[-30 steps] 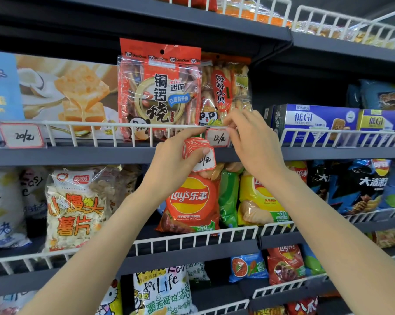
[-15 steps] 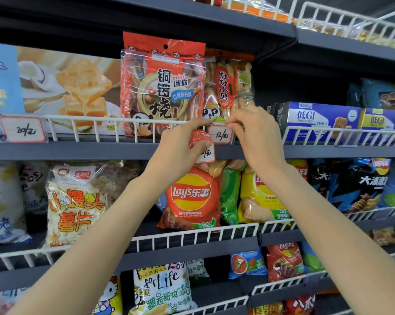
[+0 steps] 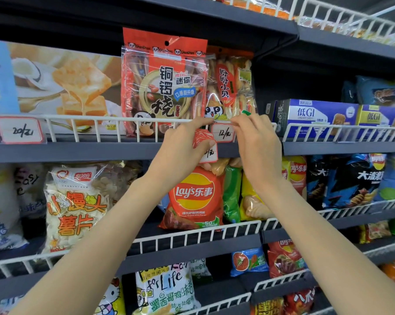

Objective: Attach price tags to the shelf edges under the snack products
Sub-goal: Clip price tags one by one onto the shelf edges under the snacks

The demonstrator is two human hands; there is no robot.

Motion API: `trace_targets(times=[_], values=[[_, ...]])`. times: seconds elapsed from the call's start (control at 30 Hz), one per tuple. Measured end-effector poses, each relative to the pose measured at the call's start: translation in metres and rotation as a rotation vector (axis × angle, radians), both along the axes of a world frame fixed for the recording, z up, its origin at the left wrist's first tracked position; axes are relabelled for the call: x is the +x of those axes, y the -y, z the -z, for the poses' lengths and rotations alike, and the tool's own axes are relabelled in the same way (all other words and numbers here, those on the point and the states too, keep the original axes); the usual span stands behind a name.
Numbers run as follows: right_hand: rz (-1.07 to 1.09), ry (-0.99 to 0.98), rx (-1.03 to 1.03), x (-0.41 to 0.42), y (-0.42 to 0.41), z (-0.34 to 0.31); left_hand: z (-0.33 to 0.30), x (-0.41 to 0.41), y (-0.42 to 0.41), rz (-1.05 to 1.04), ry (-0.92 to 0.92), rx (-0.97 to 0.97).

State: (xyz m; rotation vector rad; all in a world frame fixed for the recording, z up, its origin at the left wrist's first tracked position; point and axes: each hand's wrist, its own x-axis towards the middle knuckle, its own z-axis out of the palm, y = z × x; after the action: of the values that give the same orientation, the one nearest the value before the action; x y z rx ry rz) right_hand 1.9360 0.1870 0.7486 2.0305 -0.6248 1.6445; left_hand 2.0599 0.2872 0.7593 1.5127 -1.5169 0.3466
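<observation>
While the right hand (image 3: 256,142) is pinching the top corner of the white red-bordered paper price tag (image 3: 222,133) against the white wire shelf rail (image 3: 101,120), the left hand (image 3: 180,145) is gripping a stack of spare tags (image 3: 204,144) and steadying the other corner; pressing it flat and level under the panda rice-cracker bag (image 3: 231,87) should seat it well.
</observation>
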Motion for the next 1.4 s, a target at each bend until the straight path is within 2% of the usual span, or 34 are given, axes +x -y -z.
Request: trace_targets(times=[0.63,0.83,0.9,1.1,1.2,1.4], values=[[0.021,-0.023,-0.044,0.002,-0.003,-0.002,0.002,0.009,0.007,0.039,0.035,-0.013],[0.037,-0.047,-0.017,0.0,-0.003,-0.005,0.002,0.005,0.002,0.105,-0.027,-0.059],[-0.012,-0.04,0.061,-0.002,-0.002,-0.004,0.002,0.006,0.002,0.161,-0.137,-0.089],[-0.392,0.057,0.498,-0.02,-0.007,-0.009,0.006,-0.006,0.014,0.38,-0.386,-0.111],[-0.584,0.106,0.722,-0.04,-0.004,-0.009,0.007,-0.026,0.026,0.357,-0.37,-0.12],[-0.639,0.089,0.783,-0.103,0.023,-0.008,0.003,-0.087,0.055,0.44,-0.322,-0.045]])
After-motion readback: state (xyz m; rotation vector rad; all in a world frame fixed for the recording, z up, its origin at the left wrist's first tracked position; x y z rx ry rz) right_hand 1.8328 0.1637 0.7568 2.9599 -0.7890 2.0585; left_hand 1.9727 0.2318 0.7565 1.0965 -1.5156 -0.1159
